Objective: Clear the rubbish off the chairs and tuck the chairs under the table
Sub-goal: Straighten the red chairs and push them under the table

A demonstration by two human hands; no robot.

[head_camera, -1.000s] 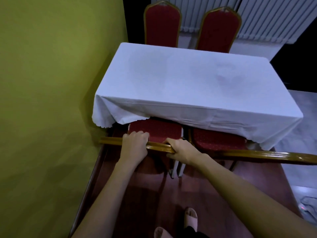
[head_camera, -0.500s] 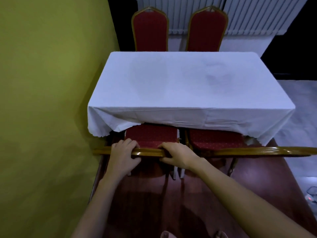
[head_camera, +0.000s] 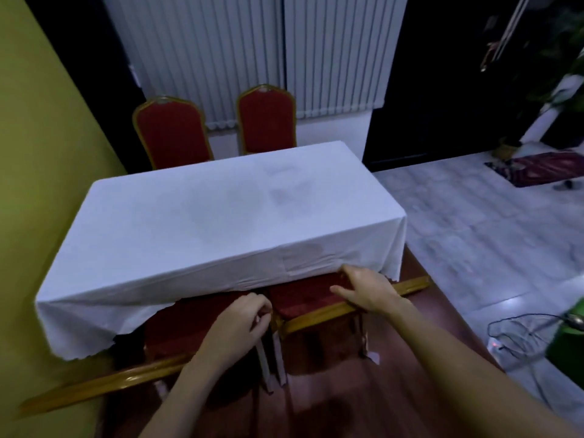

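Note:
Two red chairs with gold frames stand at the near side of the table [head_camera: 221, 216], which is draped in a white cloth, and their seats are partly under it. The left chair's seat [head_camera: 183, 324] is dark under the cloth, and its gold back rail [head_camera: 110, 384] runs to the lower left. My right hand [head_camera: 368, 292] lies on the right chair's back rail [head_camera: 316, 316], fingers spread over the seat [head_camera: 303, 295]. My left hand [head_camera: 240, 324] is curled just left of that rail's end. Whether it grips anything is hidden. No rubbish shows on either seat.
Two more red chairs [head_camera: 172, 131] [head_camera: 267, 118] stand at the table's far side before white blinds. A yellow wall [head_camera: 38, 153] closes the left. On the floor to the right lie cables [head_camera: 518, 333], a green object [head_camera: 568, 339] and a rug [head_camera: 537, 167].
My view has swung right. Both hands have left the left chair's back rail. The right hand now rests on the right chair's rail, and the left hand is at that rail's left end.

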